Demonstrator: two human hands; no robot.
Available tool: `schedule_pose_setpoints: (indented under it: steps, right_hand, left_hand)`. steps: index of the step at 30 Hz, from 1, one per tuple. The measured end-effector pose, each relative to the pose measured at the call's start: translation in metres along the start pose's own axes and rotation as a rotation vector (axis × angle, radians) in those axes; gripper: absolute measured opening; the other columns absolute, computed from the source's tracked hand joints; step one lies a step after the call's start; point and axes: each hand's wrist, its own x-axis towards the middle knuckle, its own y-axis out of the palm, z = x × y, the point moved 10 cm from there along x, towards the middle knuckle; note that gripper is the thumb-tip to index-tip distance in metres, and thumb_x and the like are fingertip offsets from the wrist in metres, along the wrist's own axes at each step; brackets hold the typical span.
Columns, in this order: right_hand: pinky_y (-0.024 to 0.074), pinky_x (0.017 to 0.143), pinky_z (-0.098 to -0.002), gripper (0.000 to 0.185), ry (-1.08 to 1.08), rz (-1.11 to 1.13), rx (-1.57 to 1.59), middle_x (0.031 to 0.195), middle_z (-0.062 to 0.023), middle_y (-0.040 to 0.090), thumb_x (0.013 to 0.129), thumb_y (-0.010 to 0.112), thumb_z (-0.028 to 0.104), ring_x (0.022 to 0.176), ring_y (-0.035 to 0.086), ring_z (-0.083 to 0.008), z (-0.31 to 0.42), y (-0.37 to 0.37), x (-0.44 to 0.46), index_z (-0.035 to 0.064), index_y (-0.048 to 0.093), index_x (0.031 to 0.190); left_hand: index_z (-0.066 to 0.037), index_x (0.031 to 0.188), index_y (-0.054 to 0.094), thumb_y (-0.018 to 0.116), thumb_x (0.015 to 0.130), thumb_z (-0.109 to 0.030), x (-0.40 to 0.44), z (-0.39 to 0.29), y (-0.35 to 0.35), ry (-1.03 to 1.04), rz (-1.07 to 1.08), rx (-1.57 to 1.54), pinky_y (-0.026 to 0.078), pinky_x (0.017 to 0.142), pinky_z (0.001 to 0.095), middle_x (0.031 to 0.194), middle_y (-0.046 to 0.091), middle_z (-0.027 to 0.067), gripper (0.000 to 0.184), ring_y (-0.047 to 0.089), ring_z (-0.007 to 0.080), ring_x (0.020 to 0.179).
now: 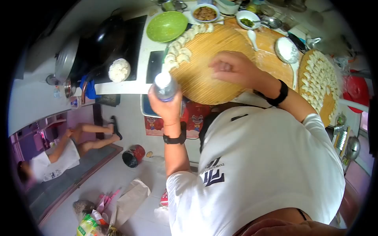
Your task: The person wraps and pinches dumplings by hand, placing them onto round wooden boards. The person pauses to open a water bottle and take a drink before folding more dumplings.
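Observation:
My left hand (163,109) is wrapped round a clear plastic bottle (165,89) with a white top, just off the left edge of a round wooden board (208,78). Over the board's middle, my right hand (232,69) has its fingers curled in, and nothing shows in them. Several pale dumplings (183,58) line the board's upper left edge in an arc. Close behind them lies a green plate (167,26). A bowl of brown filling (205,13) stands at the back, and a white spoon (252,38) rests to the right of the board.
At right, a bowl of white flour (287,50) stands near a second board (327,110) covered with dumplings. A small bowl (247,19) holds something green. On the left are a black stove (130,39) and a white heap (119,70). Another person (59,157) sits beyond the red bucket (134,155).

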Motion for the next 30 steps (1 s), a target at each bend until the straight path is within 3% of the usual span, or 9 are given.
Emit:
schedule_pose_setpoints:
  steps: [4,9,13,19,23,25,30]
  right_hand:
    - [0.0451,0.06,-0.0313,0.026,-0.008,-0.045,-0.061,0.079,-0.0063,0.059,0.082,0.072,0.025,0.071,0.058,-0.0169,0.016,-0.018,-0.014,0.0056,0.063,0.095]
    - [0.0461,0.062,-0.0388,0.035,-0.053,-0.111,-0.487,0.078,-0.0136,0.059,0.08,0.071,0.036,0.073,0.058,-0.0311,0.017,-0.062,-0.054,0.0049,0.061,0.093]
    - [0.0457,0.063,-0.039,0.031,-0.024,-0.141,-0.484,0.076,-0.0139,0.058,0.083,0.069,0.033,0.073,0.058,-0.0316,0.007,-0.094,-0.089,0.0041,0.061,0.093]
    - [0.0455,0.063,-0.0423,0.031,-0.16,-0.115,-0.448,0.079,-0.0139,0.057,0.086,0.064,0.033,0.072,0.057,-0.0337,0.023,-0.123,-0.122,0.0037,0.057,0.09]
    - [0.0457,0.074,-0.0408,0.027,-0.194,0.027,-0.441,0.09,-0.0133,0.057,0.086,0.064,0.025,0.085,0.057,-0.0323,0.041,-0.135,-0.137,0.0049,0.06,0.102]
    - [0.0446,0.079,-0.0405,0.027,-0.235,0.081,-0.47,0.093,-0.0133,0.056,0.086,0.064,0.022,0.089,0.055,-0.0321,0.058,-0.139,-0.143,0.0055,0.06,0.107]
    - [0.0439,0.082,-0.0401,0.026,-0.247,0.134,-0.37,0.099,-0.0111,0.055,0.082,0.063,0.008,0.094,0.054,-0.0304,0.082,-0.147,-0.158,0.007,0.063,0.108]
  left_hand:
    - [0.0,0.108,0.057,0.083,0.057,-0.014,-0.037,-0.066,0.066,0.107,0.199,-0.106,0.048,0.082,0.0434,0.097,0.062,0.0196,0.059,0.06,0.04,0.092]
    - [0.0,0.106,0.057,0.08,0.058,-0.016,-0.065,-0.125,0.112,0.274,0.299,-0.083,0.048,0.077,0.0453,0.093,0.061,0.0181,0.056,0.059,0.0383,0.087]
    - [-0.001,0.103,0.057,0.08,0.058,-0.016,-0.078,-0.162,0.134,0.386,0.424,-0.066,0.048,0.075,0.0453,0.091,0.062,0.0173,0.053,0.059,0.0379,0.085]
    - [-0.003,0.102,0.057,0.08,0.058,-0.015,-0.1,-0.19,0.165,0.283,0.692,-0.284,0.05,0.072,0.0433,0.089,0.064,0.0165,0.051,0.062,0.0377,0.082]
    - [-0.005,0.104,0.058,0.081,0.058,-0.016,-0.108,-0.21,0.175,0.198,0.908,-0.371,0.051,0.075,0.0407,0.093,0.065,0.0175,0.053,0.063,0.0363,0.086]
    - [-0.005,0.107,0.058,0.082,0.058,-0.016,-0.119,-0.217,0.183,0.182,1.056,-0.447,0.05,0.078,0.0371,0.095,0.065,0.0157,0.056,0.065,0.0308,0.089]
    - [-0.005,0.11,0.058,0.082,0.057,-0.016,-0.124,-0.238,0.185,0.188,1.129,-0.591,0.049,0.081,0.0338,0.096,0.065,0.012,0.059,0.064,0.0238,0.089]
